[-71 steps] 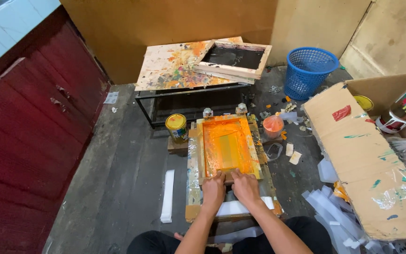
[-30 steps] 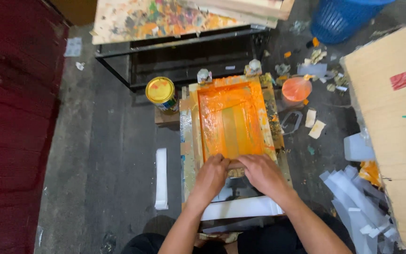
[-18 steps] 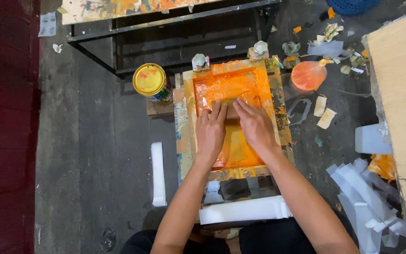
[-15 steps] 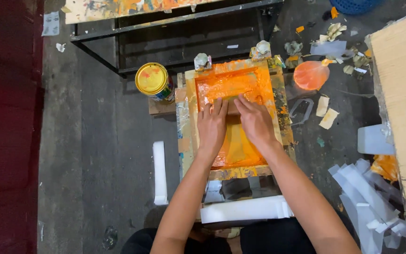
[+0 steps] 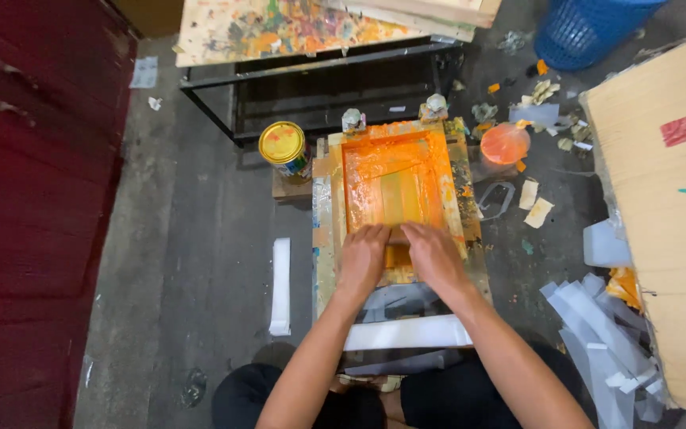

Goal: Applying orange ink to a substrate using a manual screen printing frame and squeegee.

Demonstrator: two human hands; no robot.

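A wooden screen-printing frame [image 5: 460, 179] coated in orange ink lies flat on the floor in front of me. My left hand [image 5: 363, 257] and my right hand [image 5: 432, 256] sit side by side at the near end of the screen, both closed on a squeegee [image 5: 398, 236] that is mostly hidden beneath them. Two metal clamps [image 5: 352, 119] hold the frame's far edge. A white strip [image 5: 406, 332] lies across the near end by my knees.
A yellow-lidded paint can [image 5: 283, 146] stands left of the frame, an orange-smeared lid [image 5: 505, 143] to its right. A black metal stand [image 5: 319, 75] with a paint-stained board is behind. Cardboard [image 5: 660, 199], white strips [image 5: 597, 318], a blue basket [image 5: 589, 28] and a red wall [image 5: 33, 199] surround.
Both hands pulled the squeegee from the far half of the screen back to its near end, leaving a paler streak down the middle of the orange ink.
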